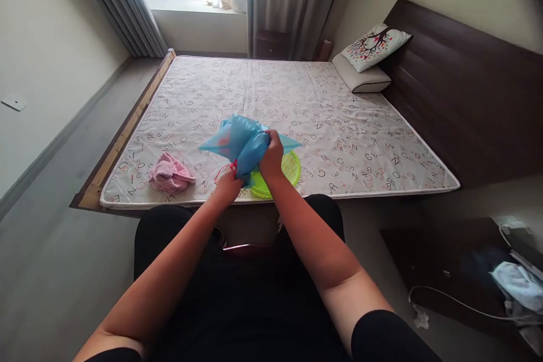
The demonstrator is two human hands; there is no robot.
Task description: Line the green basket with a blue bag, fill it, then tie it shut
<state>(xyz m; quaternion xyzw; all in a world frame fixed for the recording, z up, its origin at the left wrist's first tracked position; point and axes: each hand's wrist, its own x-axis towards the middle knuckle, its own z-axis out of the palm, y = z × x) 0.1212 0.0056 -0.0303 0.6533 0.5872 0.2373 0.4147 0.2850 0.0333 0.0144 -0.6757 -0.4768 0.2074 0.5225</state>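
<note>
A blue plastic bag (241, 133) is held up between my hands over the near side of the mattress. My right hand (271, 155) is closed on its right side. Lower down, my left hand (229, 184) grips the gathered end of the bag, where a red drawstring (233, 166) shows and loops out to the left. Something reddish shows faintly through the plastic on the left. Behind my right wrist is a bright green plastic basket (292, 168), partly covered by the bag and my arm. To the left lies a crumpled pink towel (170, 174).
The letter-patterned mattress (263, 85) lies in a wooden bed frame (127, 130) with a dark headboard (458, 85). Two pillows (375, 48) sit at the far right. A dark nightstand (441, 260) with a cable and cloth stands at lower right. Curtains (288, 0) flank the window.
</note>
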